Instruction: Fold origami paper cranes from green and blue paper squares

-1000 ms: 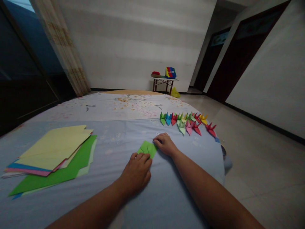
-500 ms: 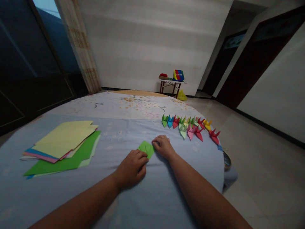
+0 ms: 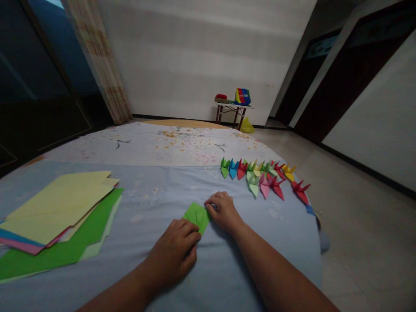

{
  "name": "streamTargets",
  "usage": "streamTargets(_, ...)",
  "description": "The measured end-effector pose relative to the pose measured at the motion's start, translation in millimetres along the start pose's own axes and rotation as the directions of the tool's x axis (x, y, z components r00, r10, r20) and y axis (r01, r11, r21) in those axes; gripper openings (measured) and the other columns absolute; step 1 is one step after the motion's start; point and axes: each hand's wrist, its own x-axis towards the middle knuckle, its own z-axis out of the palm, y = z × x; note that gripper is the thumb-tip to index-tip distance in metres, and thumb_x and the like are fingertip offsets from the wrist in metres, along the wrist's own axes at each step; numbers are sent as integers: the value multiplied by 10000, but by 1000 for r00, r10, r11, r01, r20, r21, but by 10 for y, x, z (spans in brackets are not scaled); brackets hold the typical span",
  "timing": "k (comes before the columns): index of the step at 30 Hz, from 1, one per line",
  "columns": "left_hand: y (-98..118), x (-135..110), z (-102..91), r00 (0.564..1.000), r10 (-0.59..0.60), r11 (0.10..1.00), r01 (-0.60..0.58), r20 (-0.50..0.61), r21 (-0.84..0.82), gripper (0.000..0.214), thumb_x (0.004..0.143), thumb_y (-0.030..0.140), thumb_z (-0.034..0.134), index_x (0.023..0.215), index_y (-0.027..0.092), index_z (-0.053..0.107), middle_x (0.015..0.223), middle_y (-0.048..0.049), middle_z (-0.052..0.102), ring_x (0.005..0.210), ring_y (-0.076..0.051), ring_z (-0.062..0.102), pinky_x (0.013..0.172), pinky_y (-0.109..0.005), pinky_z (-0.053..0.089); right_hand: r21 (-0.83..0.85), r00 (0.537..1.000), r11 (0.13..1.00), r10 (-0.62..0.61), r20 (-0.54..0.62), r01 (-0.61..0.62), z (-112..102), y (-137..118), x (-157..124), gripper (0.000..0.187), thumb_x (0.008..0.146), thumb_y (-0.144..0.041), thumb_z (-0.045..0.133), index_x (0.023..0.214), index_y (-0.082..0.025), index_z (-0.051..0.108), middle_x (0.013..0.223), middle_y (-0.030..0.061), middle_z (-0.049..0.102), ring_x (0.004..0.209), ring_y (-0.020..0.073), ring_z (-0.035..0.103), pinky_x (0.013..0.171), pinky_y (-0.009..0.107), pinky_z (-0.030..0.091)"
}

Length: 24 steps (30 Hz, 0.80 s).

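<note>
A small square of green folded paper, with crease lines on its face, lies on the cloth before me. My left hand rests over its near left edge, fingers curled together and pressing it down. At the right corner my right hand pinches the paper between thumb and fingers. Several folded paper cranes in green, blue, red, pink and yellow stand in rows beyond my right hand. To the left lies a stack of coloured paper sheets, pale yellow on top, with green, blue and pink below.
The round table wears a blue and white flowered cloth. Its right edge drops to a tiled floor. Near the far wall stands a small side table bearing a colourful box, with a yellow bag beside its legs.
The view has shifted closer, so the paper stack sits further left and lower. Both hands keep hold of the green paper in nearly the same pose.
</note>
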Motion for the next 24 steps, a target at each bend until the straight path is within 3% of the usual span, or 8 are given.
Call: streamTargets(24, 3, -11, -4, 999, 35, 999, -35, -12, 19, 249, 785, 113, 467, 969, 206, 607, 1019, -58, 607, 951, -214, 503, 864, -390, 396, 14, 1000, 1000, -10, 21, 10, -53, -58, -8, 163, 859, -299, 520, 884, -232, 667, 902, 40, 604, 951, 196, 447, 827, 351, 281)
